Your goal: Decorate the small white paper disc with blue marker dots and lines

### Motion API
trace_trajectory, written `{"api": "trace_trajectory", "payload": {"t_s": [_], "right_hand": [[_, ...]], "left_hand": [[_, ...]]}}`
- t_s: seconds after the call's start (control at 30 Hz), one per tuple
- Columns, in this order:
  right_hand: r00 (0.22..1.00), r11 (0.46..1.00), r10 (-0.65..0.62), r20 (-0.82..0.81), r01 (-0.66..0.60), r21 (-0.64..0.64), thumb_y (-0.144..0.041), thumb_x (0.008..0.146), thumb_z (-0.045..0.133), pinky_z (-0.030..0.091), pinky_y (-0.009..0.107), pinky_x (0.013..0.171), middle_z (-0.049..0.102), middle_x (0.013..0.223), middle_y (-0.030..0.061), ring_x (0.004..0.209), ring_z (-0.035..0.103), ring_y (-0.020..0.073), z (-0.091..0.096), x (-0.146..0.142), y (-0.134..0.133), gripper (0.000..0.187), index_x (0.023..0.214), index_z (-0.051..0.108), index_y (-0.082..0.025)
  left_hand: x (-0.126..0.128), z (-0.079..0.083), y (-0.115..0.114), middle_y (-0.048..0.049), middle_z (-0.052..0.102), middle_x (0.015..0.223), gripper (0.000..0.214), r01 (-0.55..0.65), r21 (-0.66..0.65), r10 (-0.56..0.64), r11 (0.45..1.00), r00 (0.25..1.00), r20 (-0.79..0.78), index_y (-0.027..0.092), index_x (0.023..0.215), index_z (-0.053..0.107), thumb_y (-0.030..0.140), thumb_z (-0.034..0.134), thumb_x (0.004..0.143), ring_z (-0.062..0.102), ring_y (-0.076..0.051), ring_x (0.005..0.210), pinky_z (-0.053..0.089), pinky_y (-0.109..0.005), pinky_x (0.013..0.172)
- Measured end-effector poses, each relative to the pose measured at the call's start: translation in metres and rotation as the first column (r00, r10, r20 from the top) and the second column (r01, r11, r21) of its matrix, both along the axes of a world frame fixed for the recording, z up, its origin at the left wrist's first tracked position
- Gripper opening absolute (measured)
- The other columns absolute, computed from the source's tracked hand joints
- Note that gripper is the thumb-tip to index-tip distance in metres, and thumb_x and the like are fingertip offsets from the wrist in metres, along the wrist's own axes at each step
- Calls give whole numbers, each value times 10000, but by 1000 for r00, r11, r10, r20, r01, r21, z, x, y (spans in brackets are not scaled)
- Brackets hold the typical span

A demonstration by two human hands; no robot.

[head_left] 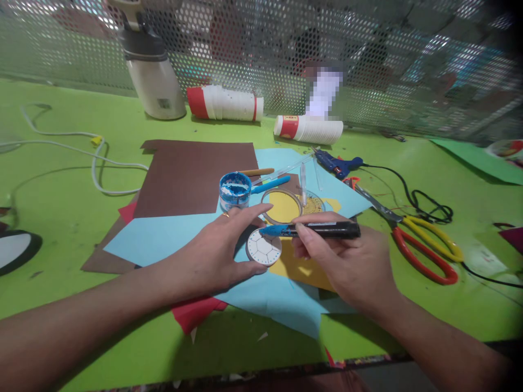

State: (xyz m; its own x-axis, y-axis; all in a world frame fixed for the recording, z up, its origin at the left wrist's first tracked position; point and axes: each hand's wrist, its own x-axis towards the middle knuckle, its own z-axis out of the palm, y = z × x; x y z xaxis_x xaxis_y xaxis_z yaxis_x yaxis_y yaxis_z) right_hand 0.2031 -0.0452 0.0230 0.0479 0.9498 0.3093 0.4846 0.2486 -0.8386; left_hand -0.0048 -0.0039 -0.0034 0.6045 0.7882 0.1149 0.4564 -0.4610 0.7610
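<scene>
My left hand steadies a small round white disc with a black football-like line pattern, its thumb at the lower edge and its forefinger stretched above. My right hand grips a black marker whose front part is smeared blue. The marker's tip meets or hovers just over the disc's upper edge; I cannot tell which. Just behind my left hand stands a small jar of blue paint. A blue-handled tool leans by it. A ring lies on yellow paper beyond the marker.
Light blue paper and brown paper cover the middle of the green table. Scissors and a blue glue gun with a black cord lie to the right. Stacked paper cups and a spray bottle are at the back.
</scene>
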Motion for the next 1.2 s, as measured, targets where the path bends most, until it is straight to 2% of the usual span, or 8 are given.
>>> {"api": "trace_trajectory", "payload": {"t_s": [0.3, 0.63, 0.83, 1.0, 1.1, 1.2], "right_hand": [[1000, 1000, 9, 30, -9, 3, -243, 817, 661, 569, 253, 549, 702, 620, -13, 525, 675, 132, -1, 0, 1, 87, 845, 715, -181], [984, 993, -14, 178, -6, 114, -170, 788, 680, 530, 197, 546, 698, 605, -29, 523, 644, 103, 8, -5, 0, 39, 777, 715, -181], [987, 995, -2, 160, -14, 97, -183, 797, 678, 534, 220, 561, 692, 604, -25, 537, 645, 114, 7, -4, 1, 38, 769, 703, -182], [990, 997, 3, 143, -15, 79, -179, 793, 676, 545, 239, 586, 685, 596, -19, 546, 647, 126, 7, -4, 1, 35, 772, 704, -181], [997, 997, -2, 78, -4, 78, -191, 799, 675, 546, 255, 567, 685, 602, -18, 537, 650, 132, 5, -3, 0, 30, 793, 705, -190], [998, 994, -54, -45, 58, 95, -196, 823, 664, 539, 255, 541, 684, 631, -18, 538, 652, 128, 5, -1, -4, 44, 841, 703, -199]], "left_hand": [[1, 0, 1, -62, 611, 1261, 840, 6, 18, -6, 1000, 1000, -1, 269, 1450, 319, 281, 763, 737, 577, -255, 1146, 450, -420, 992], [1, 1, 1, -82, 613, 1256, 829, 4, 5, -4, 1000, 1000, -20, 256, 1454, 322, 293, 746, 742, 579, -270, 1145, 450, -458, 1001], [-3, 5, 1, -90, 570, 1365, 823, 64, -64, -63, 996, 998, 24, 269, 1476, 266, 233, 687, 770, 535, -274, 1247, 409, -459, 1068], [-2, 5, 2, -98, 606, 1337, 801, 34, -104, -30, 994, 999, 43, 262, 1462, 298, 247, 696, 767, 579, -277, 1198, 433, -452, 1041], [1, 5, 2, -98, 623, 1306, 809, -5, -111, 8, 994, 1000, 28, 256, 1453, 323, 260, 719, 747, 588, -281, 1176, 436, -460, 1031], [2, 6, 1, -89, 632, 1262, 813, -29, -101, 30, 994, 1000, 3, 248, 1449, 339, 266, 733, 738, 597, -277, 1142, 442, -456, 1021]]}}
